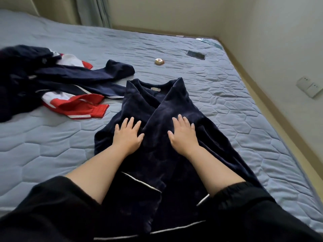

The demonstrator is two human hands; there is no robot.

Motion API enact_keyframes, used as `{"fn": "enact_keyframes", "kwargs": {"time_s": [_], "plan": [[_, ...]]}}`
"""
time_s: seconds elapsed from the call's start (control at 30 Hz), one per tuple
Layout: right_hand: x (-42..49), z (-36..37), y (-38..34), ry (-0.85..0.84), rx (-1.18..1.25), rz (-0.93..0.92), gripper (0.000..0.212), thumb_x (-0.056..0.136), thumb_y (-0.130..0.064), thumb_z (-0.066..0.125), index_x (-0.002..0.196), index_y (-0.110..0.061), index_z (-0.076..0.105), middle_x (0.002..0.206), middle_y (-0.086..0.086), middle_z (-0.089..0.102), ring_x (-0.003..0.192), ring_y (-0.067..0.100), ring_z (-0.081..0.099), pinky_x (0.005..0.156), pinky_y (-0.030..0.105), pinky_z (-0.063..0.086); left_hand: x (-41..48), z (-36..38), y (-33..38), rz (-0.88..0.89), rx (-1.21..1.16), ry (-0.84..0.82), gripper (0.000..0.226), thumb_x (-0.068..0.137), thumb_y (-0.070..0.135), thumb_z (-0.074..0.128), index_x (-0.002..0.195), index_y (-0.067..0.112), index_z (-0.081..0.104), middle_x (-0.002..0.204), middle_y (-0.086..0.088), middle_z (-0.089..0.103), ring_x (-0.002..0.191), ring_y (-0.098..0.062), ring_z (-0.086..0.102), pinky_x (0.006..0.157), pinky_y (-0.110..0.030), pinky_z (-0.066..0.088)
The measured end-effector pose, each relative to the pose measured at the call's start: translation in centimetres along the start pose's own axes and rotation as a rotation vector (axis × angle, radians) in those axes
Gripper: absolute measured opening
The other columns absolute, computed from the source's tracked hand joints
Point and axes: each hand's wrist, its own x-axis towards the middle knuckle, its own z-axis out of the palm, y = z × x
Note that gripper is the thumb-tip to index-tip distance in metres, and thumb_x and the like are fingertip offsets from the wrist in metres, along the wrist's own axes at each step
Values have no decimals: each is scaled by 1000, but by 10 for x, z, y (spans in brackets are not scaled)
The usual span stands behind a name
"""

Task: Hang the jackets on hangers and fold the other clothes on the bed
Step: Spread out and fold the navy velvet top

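Clothes pile point(21, 72) partly beyond the left edge

A: Wide quilted bed point(227, 102) in blue-grey fills the view, hexagon stitching all over.
B: And pale cream walls point(279, 32) close in on the far and right sides. Grey-green curtain point(94, 11) hangs at the far left corner.
A: White socket plates point(310, 88) low on the right wall. Soft, even light.
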Motion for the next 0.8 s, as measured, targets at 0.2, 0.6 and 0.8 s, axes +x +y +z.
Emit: {"fn": "enact_keyframes", "kwargs": {"time_s": [0.2,0.6,0.8], "plan": [[64,0,-19,-87,-223,-160,62,101,-38,33,152,-13,10,161,10,-1,148,27,-2,118,50,5,46,-2,-18,69,151,39,61,98,54,17,152,31,1,161,0,-8,147,-22,-15,115,-53,-2],[182,25,-36,26,-55,-131,51,101,-29,35,147,-9,25,156,11,20,144,26,15,117,46,12,71,50,-31,49,-79,102,80,76,58,-2,152,34,8,161,2,1,148,-21,-5,116,-49,6],[249,37,-52,39,31,-57,50,101,-21,36,148,-9,25,156,10,23,144,25,18,116,44,14,76,54,-32,60,-139,147,78,77,57,5,152,34,12,161,2,4,148,-21,-2,116,-48,5]]}}
